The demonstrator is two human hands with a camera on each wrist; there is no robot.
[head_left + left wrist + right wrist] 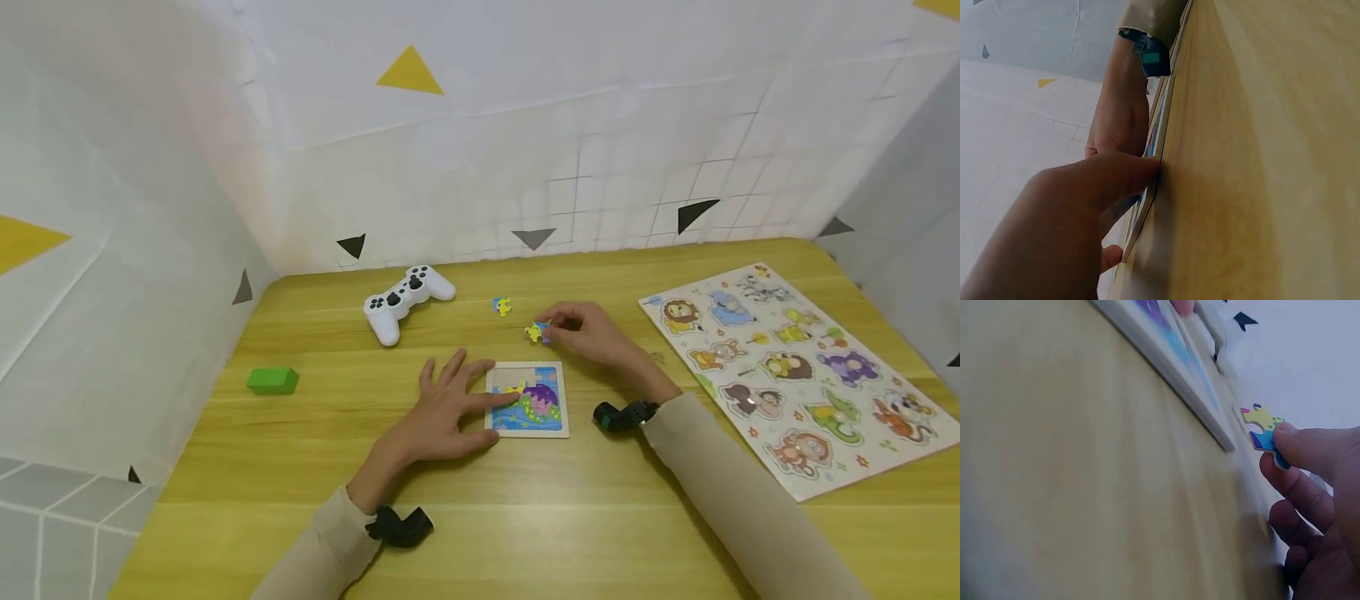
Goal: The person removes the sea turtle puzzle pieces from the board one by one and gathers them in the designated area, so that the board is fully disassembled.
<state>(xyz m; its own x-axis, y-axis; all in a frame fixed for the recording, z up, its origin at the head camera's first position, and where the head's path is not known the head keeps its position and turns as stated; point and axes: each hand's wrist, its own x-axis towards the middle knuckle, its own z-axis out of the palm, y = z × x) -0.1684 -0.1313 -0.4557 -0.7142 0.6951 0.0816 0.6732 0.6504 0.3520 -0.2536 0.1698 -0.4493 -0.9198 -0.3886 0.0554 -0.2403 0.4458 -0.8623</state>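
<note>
Nearest us, at lower centre of the head view, our left hand [442, 412] lies flat with fingers spread on the small square wooden puzzle tray [527, 398], apparently steadying it on the yellow wooden table [300, 467]. Just above the tray, our right hand [592, 333] pinches a yellow-and-blue jigsaw piece [536, 332] between thumb and fingertips. Farther up lie a second loose yellow piece [502, 306], a white game controller [405, 302] and, at right, an animal peg board [795, 367].

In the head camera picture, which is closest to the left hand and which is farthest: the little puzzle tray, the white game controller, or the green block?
From the left hand:
1. Puzzle tray, touched, just right of it.
2. White game controller, behind it.
3. Green block, far off to the left.
</note>
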